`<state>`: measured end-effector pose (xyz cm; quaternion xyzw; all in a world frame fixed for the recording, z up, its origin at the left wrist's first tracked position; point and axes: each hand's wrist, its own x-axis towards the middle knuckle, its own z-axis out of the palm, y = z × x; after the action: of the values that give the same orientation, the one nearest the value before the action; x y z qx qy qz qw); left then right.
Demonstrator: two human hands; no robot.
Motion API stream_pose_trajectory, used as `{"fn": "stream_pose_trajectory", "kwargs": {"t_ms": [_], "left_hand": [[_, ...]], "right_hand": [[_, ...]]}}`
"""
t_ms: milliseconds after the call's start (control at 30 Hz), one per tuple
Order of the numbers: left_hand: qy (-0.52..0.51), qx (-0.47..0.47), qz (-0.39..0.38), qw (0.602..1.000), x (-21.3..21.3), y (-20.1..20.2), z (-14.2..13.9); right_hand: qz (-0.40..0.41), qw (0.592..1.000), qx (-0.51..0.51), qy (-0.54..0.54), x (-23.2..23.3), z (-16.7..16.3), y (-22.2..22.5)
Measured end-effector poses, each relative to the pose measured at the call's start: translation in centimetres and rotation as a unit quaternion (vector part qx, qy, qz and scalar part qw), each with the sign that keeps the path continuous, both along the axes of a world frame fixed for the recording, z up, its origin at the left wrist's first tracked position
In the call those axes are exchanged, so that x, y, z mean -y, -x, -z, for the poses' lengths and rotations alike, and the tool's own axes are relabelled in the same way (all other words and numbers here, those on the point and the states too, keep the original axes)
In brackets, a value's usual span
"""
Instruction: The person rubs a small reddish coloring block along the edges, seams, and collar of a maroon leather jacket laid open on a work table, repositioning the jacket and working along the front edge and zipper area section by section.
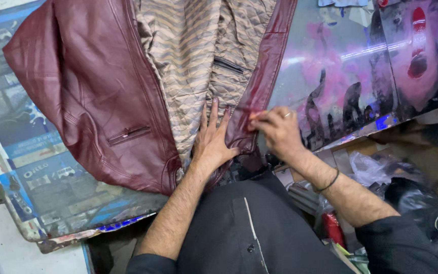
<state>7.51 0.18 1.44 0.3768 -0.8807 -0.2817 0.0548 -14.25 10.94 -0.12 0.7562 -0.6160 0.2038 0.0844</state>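
Note:
A dark red leather jacket (pixel 87 86) lies opened on a table, showing its beige quilted lining (pixel 188 56). My left hand (pixel 213 139) presses flat, fingers spread, on the lining and the jacket's right front edge near the hem. My right hand (pixel 278 131) is closed, pinching something small and thin at the leather front edge (pixel 259 86); what it holds is too small to tell. A ring sits on one finger and a dark band on that wrist.
The table (pixel 36 172) has a glossy top covered in printed pictures, with a worn front edge. Below to the right are plastic bags (pixel 376 170), a red object (pixel 333 228) and cluttered shelves. My dark clothing fills the bottom centre.

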Motion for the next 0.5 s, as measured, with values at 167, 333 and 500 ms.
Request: {"fn": "stream_pose_trajectory", "kwargs": {"t_ms": [167,333,500], "left_hand": [[0.015,-0.031,0.002,0.999,0.2,-0.1,0.4],[0.0,-0.043,-0.002,0.999,0.1,-0.3,0.5],[-0.023,-0.024,-0.003,0.999,0.1,-0.4,0.3]], "right_hand": [[0.005,1.0,-0.004,-0.011,0.5,1.2,-1.4],[-0.071,0.997,-0.006,0.006,1.6,1.0,-1.4],[0.003,1.0,0.007,-0.014,1.1,0.1,-0.6]]}}
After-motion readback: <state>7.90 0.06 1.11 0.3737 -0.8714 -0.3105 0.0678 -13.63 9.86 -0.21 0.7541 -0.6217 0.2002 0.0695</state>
